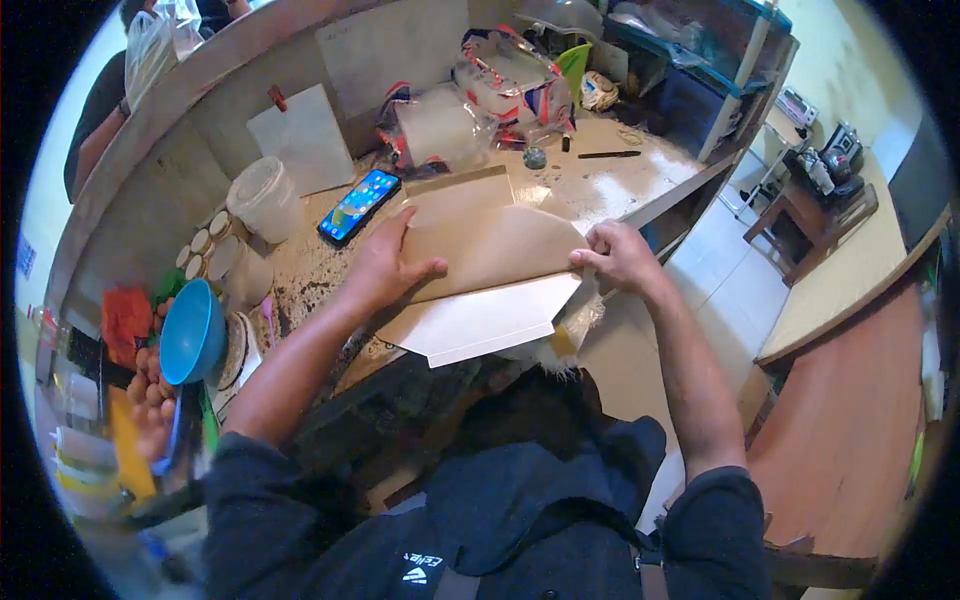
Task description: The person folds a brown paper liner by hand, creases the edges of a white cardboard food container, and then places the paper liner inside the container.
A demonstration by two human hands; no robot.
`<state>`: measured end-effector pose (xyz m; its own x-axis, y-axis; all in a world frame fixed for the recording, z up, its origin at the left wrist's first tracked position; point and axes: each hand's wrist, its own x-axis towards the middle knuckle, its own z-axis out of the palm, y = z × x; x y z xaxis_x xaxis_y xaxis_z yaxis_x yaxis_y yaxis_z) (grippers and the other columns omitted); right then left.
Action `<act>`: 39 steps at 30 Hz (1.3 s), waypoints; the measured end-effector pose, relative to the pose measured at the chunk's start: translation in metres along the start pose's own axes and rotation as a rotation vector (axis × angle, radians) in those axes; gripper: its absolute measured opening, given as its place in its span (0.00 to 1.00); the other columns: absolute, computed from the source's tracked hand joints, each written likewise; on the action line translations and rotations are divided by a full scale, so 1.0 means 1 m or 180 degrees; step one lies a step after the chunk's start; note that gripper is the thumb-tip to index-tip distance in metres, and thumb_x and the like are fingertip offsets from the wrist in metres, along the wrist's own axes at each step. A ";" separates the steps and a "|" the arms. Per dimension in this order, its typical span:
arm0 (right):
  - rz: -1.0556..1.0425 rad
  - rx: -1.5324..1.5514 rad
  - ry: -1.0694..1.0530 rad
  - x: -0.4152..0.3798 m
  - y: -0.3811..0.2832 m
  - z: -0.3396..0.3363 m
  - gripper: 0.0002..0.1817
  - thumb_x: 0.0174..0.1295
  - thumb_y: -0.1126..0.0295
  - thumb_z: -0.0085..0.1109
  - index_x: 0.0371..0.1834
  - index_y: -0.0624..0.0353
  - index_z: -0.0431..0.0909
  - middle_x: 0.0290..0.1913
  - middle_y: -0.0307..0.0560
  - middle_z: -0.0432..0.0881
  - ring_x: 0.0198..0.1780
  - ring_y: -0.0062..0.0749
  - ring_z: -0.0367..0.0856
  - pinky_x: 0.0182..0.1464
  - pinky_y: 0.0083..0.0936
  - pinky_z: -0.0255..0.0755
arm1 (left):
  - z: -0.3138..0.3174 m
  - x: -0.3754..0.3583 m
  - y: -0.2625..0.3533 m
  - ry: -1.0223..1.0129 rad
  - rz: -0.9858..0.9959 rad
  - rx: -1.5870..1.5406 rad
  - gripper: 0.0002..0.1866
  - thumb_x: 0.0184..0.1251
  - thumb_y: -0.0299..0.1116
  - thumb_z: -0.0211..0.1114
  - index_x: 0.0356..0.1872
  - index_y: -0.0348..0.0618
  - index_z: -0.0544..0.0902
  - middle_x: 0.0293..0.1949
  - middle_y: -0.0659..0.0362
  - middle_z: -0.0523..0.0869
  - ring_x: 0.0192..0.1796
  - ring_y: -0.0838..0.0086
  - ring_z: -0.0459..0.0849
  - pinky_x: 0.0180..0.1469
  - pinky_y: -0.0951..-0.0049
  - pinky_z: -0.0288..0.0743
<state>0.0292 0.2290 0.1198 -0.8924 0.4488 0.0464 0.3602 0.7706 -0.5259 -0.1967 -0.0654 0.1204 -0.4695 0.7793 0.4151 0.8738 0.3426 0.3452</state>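
A brown cardboard box blank (490, 245), white on its outer side, is partly folded in front of me, with a white flap along its near side. My left hand (380, 265) holds its left side, thumb stretched across the brown panel and index finger at the left edge; the other fingers are hidden. At the right corner, my right hand (622, 258) pinches the card between thumb and curled fingers. Just beyond my left hand, a phone (360, 206) with a lit screen lies on the worktable (640, 180).
Plastic-wrapped packs (440, 125) stand at the back near a black pen (608, 154). On the left are a white tub (264, 198), a blue bowl (192, 332) and several eggs (150, 385). A wooden chair (815, 215) stands beyond the table's right edge. Another person's arm (95, 145) shows upper left.
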 end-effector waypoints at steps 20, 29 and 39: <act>-0.1976 -0.0449 0.1462 -0.148 -0.097 0.101 0.17 0.58 0.61 0.69 0.50 0.50 0.84 0.43 0.34 0.86 0.42 0.29 0.79 0.50 0.35 0.63 | -0.022 0.026 -0.075 -0.0209 0.0776 -0.0299 0.18 0.53 0.16 0.61 0.47 0.39 0.85 0.50 0.48 0.86 0.55 0.55 0.84 0.60 0.64 0.76; -0.1939 -0.0050 0.1190 -0.143 -0.087 0.096 0.19 0.60 0.54 0.67 0.54 0.44 0.85 0.54 0.40 0.83 0.53 0.36 0.78 0.64 0.47 0.61 | -0.023 0.011 -0.065 -0.0374 0.0154 -0.0605 0.34 0.52 0.13 0.61 0.66 0.43 0.75 0.56 0.49 0.84 0.60 0.57 0.82 0.64 0.63 0.74; -0.1390 0.0366 0.0924 -0.133 -0.106 0.100 0.21 0.52 0.49 0.73 0.49 0.43 0.88 0.52 0.39 0.85 0.57 0.37 0.77 0.70 0.53 0.55 | 0.000 0.016 -0.076 -0.0237 -0.0571 -0.1414 0.30 0.60 0.25 0.72 0.66 0.39 0.75 0.60 0.52 0.82 0.63 0.67 0.80 0.66 0.71 0.71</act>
<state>0.0828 0.0425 0.0848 -0.8347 0.2170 0.5061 -0.0743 0.8663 -0.4940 -0.2705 -0.0791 0.1007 -0.5832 0.7695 0.2604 0.6336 0.2302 0.7386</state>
